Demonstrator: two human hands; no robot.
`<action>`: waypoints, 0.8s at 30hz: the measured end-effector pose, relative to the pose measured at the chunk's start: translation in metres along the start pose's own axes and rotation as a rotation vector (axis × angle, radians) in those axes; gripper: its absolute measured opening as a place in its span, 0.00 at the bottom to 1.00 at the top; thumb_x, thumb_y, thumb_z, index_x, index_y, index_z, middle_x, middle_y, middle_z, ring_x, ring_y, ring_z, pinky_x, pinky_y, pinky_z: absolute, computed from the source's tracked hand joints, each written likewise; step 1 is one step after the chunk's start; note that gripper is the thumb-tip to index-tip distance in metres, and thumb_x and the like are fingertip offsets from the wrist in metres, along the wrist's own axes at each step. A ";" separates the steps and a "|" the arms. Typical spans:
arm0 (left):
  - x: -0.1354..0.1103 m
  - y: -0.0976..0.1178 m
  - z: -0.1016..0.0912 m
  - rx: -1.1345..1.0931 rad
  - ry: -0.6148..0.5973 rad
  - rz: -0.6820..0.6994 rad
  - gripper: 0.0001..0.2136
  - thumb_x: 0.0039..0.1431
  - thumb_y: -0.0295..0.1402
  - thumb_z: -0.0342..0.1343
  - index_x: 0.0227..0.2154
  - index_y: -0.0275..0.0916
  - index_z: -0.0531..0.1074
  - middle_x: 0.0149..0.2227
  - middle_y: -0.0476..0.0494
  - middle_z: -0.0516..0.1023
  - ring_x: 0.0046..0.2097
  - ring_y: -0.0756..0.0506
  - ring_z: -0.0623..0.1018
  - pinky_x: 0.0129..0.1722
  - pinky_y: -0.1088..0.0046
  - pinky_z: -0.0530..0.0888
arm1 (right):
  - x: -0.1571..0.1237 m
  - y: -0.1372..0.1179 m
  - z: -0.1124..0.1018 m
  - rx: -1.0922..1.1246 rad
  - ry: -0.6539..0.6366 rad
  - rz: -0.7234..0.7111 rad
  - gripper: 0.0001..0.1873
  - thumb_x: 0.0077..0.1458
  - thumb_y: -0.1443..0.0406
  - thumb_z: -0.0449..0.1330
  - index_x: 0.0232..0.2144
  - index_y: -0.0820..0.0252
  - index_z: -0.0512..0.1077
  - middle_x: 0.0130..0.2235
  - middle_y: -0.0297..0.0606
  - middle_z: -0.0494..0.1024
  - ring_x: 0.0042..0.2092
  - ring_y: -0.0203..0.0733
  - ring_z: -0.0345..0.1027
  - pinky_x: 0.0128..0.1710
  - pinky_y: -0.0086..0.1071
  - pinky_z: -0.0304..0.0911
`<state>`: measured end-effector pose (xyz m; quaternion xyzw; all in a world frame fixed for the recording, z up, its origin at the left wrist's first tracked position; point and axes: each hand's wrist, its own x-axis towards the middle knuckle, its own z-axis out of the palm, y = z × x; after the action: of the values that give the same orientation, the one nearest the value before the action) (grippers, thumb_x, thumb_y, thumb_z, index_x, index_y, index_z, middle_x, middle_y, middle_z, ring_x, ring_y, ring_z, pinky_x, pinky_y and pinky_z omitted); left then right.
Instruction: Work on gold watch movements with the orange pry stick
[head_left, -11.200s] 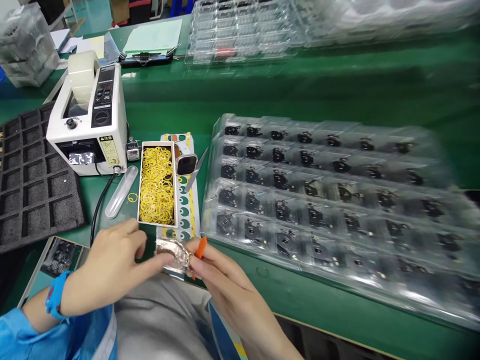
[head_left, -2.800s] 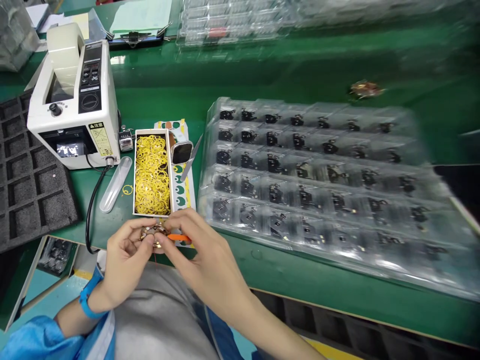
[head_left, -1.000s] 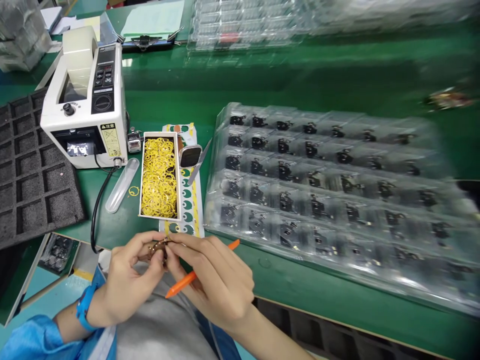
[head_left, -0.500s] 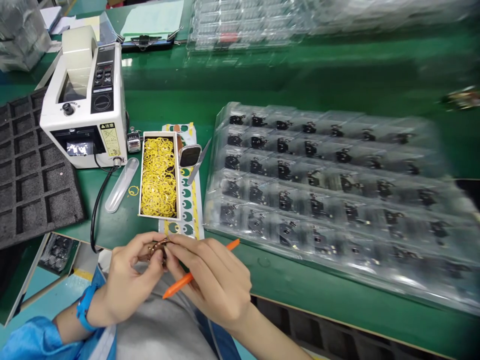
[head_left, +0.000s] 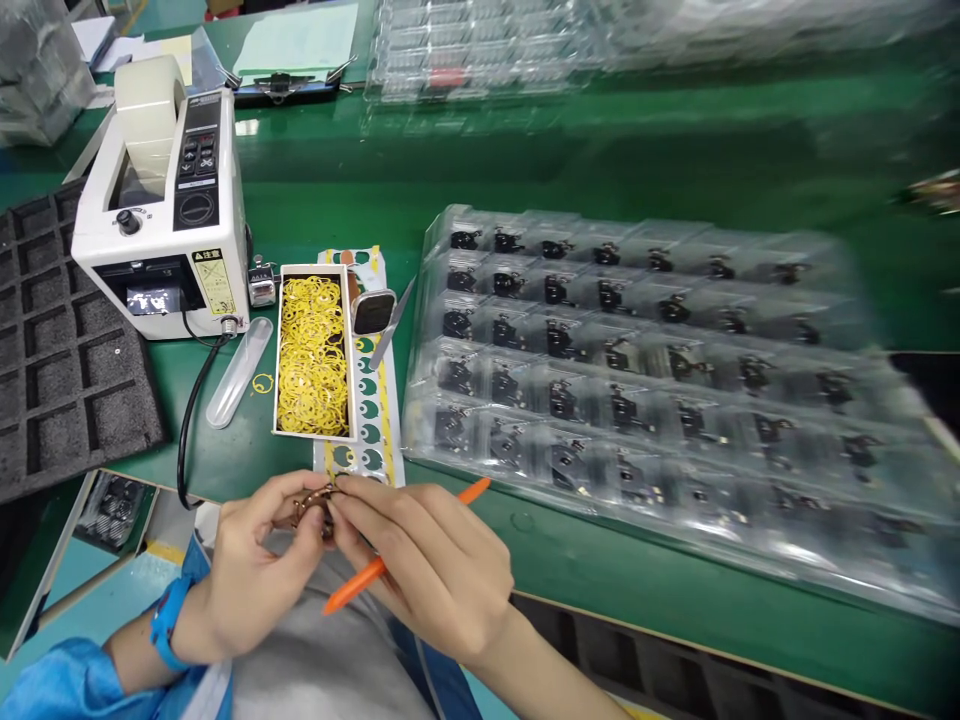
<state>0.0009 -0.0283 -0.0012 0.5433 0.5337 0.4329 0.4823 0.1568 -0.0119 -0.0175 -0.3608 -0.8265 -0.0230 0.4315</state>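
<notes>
Both hands meet low in the view, pinching a small gold-and-brown metal part between their fingertips, with its details too small to make out. My left hand holds it from the left, and a blue wrist strap circles that wrist. My right hand grips it from the right while an orange plastic pick lies across the fingers, tilted, tip to the upper right. Just above the hands stands an open box of yellow rings, on a strip of green-dotted stickers.
A clear tray of black parts fills the right. A watch and a metal blade lie above the hands. On the left are a tape dispenser, a tally counter, and black foam tray.
The hands still hold the small part in nearly the same place. The orange pick has tilted slightly, and the view has shifted a little.
</notes>
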 end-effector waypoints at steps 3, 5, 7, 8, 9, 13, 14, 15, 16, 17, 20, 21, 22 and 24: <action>-0.001 -0.002 0.001 0.011 0.012 0.035 0.10 0.59 0.22 0.56 0.41 0.37 0.78 0.34 0.47 0.87 0.33 0.49 0.86 0.36 0.82 0.82 | 0.001 0.000 -0.001 -0.006 0.004 0.001 0.05 0.64 0.74 0.56 0.38 0.70 0.73 0.33 0.51 0.84 0.29 0.43 0.74 0.27 0.34 0.67; -0.001 -0.003 0.001 0.015 0.015 0.061 0.11 0.58 0.21 0.56 0.41 0.38 0.78 0.35 0.48 0.87 0.34 0.49 0.86 0.37 0.83 0.81 | 0.001 -0.001 -0.002 -0.006 0.010 0.014 0.05 0.63 0.75 0.56 0.38 0.69 0.73 0.33 0.50 0.84 0.29 0.42 0.74 0.27 0.33 0.66; -0.001 -0.003 0.002 0.021 0.022 0.083 0.12 0.58 0.20 0.56 0.41 0.38 0.78 0.35 0.49 0.87 0.34 0.50 0.86 0.37 0.85 0.80 | 0.000 -0.003 -0.002 -0.013 0.011 0.033 0.04 0.63 0.75 0.57 0.37 0.68 0.73 0.32 0.49 0.84 0.29 0.42 0.73 0.27 0.33 0.65; -0.001 -0.004 0.003 0.024 0.025 0.093 0.12 0.58 0.20 0.56 0.41 0.39 0.78 0.35 0.49 0.87 0.34 0.51 0.86 0.37 0.86 0.80 | 0.000 -0.004 -0.002 -0.020 0.011 0.042 0.04 0.62 0.75 0.58 0.37 0.68 0.73 0.32 0.48 0.84 0.28 0.42 0.73 0.27 0.33 0.65; -0.001 -0.004 0.003 0.026 0.029 0.100 0.12 0.58 0.20 0.56 0.41 0.39 0.78 0.34 0.50 0.87 0.33 0.52 0.85 0.37 0.87 0.79 | 0.000 -0.004 -0.003 -0.028 0.015 0.052 0.04 0.62 0.75 0.58 0.37 0.67 0.73 0.32 0.48 0.84 0.28 0.42 0.73 0.26 0.34 0.65; -0.001 -0.003 0.004 0.029 0.021 0.113 0.12 0.58 0.20 0.56 0.41 0.40 0.77 0.32 0.53 0.86 0.30 0.53 0.84 0.35 0.88 0.78 | -0.001 -0.006 -0.003 -0.038 0.038 0.083 0.04 0.60 0.75 0.59 0.37 0.67 0.73 0.31 0.48 0.84 0.29 0.42 0.73 0.27 0.33 0.67; -0.001 -0.003 0.004 0.028 0.018 0.109 0.12 0.58 0.20 0.56 0.41 0.40 0.77 0.32 0.53 0.86 0.30 0.53 0.84 0.35 0.88 0.78 | -0.001 -0.006 -0.003 -0.036 0.046 0.091 0.04 0.60 0.75 0.59 0.37 0.67 0.73 0.31 0.48 0.84 0.29 0.42 0.73 0.26 0.33 0.67; -0.001 -0.002 0.003 0.027 0.014 0.103 0.12 0.58 0.20 0.56 0.41 0.41 0.77 0.32 0.53 0.86 0.31 0.53 0.84 0.35 0.88 0.78 | -0.002 -0.006 -0.003 -0.035 0.054 0.097 0.04 0.60 0.75 0.59 0.38 0.67 0.73 0.32 0.48 0.84 0.29 0.42 0.73 0.26 0.33 0.67; 0.000 -0.002 0.003 0.023 0.009 0.093 0.12 0.58 0.20 0.56 0.41 0.40 0.77 0.32 0.52 0.86 0.31 0.53 0.84 0.35 0.88 0.78 | -0.002 -0.006 -0.002 -0.033 0.060 0.102 0.04 0.60 0.75 0.60 0.38 0.66 0.73 0.32 0.48 0.84 0.29 0.42 0.73 0.26 0.33 0.67; 0.000 -0.001 0.002 0.017 0.003 0.076 0.12 0.58 0.20 0.56 0.41 0.40 0.77 0.33 0.52 0.86 0.32 0.53 0.84 0.35 0.87 0.78 | -0.002 -0.006 -0.001 -0.033 0.069 0.107 0.05 0.60 0.75 0.60 0.38 0.66 0.72 0.32 0.48 0.84 0.29 0.42 0.73 0.26 0.33 0.67; 0.002 0.000 0.002 -0.032 -0.012 -0.017 0.09 0.58 0.23 0.57 0.39 0.40 0.76 0.31 0.52 0.85 0.31 0.53 0.83 0.34 0.86 0.78 | -0.002 -0.007 0.003 -0.023 0.075 0.132 0.05 0.59 0.76 0.60 0.37 0.64 0.72 0.32 0.47 0.84 0.29 0.42 0.73 0.26 0.33 0.68; 0.004 0.000 0.003 -0.060 -0.007 -0.061 0.07 0.58 0.24 0.58 0.38 0.39 0.75 0.28 0.53 0.83 0.30 0.54 0.82 0.33 0.86 0.77 | -0.002 -0.008 0.004 -0.010 0.074 0.150 0.06 0.59 0.76 0.60 0.37 0.64 0.71 0.32 0.47 0.84 0.29 0.41 0.73 0.26 0.32 0.68; 0.005 0.000 0.003 -0.093 0.003 -0.110 0.05 0.57 0.25 0.58 0.36 0.39 0.75 0.25 0.54 0.81 0.28 0.54 0.80 0.31 0.86 0.76 | -0.002 -0.008 0.004 0.011 0.070 0.175 0.06 0.59 0.76 0.60 0.37 0.63 0.71 0.32 0.46 0.83 0.29 0.41 0.73 0.26 0.32 0.68; 0.009 -0.001 0.003 -0.169 0.019 -0.201 0.03 0.56 0.26 0.60 0.32 0.38 0.72 0.21 0.55 0.76 0.24 0.55 0.76 0.28 0.86 0.74 | -0.002 -0.010 0.003 0.092 0.058 0.241 0.08 0.58 0.76 0.60 0.38 0.61 0.70 0.33 0.44 0.83 0.30 0.41 0.74 0.28 0.32 0.69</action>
<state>0.0044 -0.0200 -0.0027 0.4405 0.5514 0.4309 0.5623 0.1491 -0.0194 -0.0181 -0.4362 -0.7645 0.0566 0.4712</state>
